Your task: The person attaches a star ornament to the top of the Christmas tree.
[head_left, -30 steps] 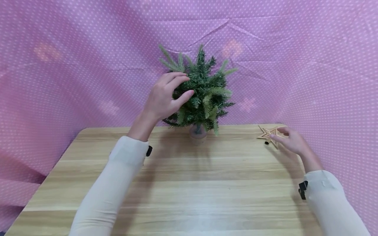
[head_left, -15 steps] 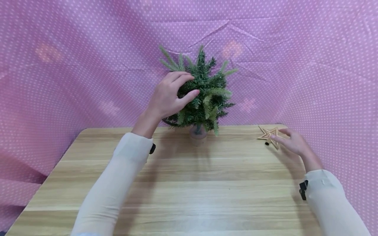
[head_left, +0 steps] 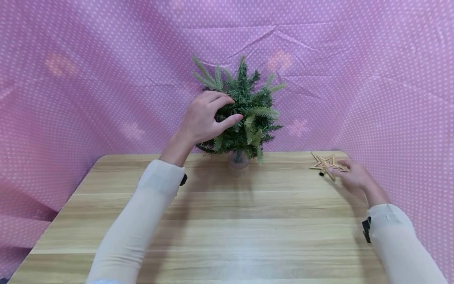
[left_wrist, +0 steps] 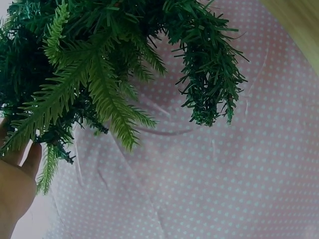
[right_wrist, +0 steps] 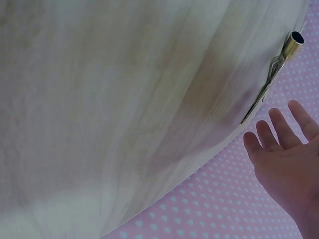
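A small artificial Christmas tree point(head_left: 253, 114) stands upright at the back of the table, its base a pale cylinder point(head_left: 238, 165). My left hand point(head_left: 203, 118) is against the tree's left side, fingers curved and thumb apart. In the left wrist view, that hand point(left_wrist: 17, 184) reaches in among the branches, its fingertips partly hidden. A gold star tree topper point(head_left: 324, 162) with a short tube lies at the back right corner. Over its right side hovers my right hand point(head_left: 354, 175), thumb and fingers spread. The right wrist view has this hand point(right_wrist: 286, 159) apart from the star's edge.
The wooden table point(head_left: 248, 228) has a rounded back edge close to the tree and the star. A pink dotted cloth point(head_left: 337, 79) hangs behind and along both sides.
My left hand has moved a little right, further over the tree's branches. My right hand has shifted slightly lower beside the star. The tree stays where it was.
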`<action>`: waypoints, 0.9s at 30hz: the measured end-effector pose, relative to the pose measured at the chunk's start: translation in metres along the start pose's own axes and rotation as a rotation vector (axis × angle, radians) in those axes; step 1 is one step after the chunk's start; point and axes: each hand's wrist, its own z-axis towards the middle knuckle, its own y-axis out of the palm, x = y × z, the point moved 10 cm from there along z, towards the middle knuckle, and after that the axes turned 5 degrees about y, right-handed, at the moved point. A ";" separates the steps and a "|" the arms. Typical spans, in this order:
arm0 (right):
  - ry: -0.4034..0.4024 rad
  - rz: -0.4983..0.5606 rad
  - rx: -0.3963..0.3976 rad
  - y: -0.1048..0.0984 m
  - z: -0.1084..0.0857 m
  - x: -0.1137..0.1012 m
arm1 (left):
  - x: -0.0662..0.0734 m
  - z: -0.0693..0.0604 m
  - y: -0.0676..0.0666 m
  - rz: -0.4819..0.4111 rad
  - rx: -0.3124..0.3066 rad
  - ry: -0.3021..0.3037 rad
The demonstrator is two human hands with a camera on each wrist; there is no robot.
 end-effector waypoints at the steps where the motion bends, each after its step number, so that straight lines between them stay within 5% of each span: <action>1: -0.005 -0.002 -0.002 0.001 0.000 0.000 | 0.000 0.000 0.000 0.001 -0.004 0.001; 12: -0.083 -0.017 0.035 0.004 0.008 0.002 | -0.004 -0.002 0.006 0.025 -0.112 -0.055; 27: -0.008 -0.059 0.009 0.008 0.010 0.005 | -0.002 -0.003 0.007 0.059 -0.110 -0.023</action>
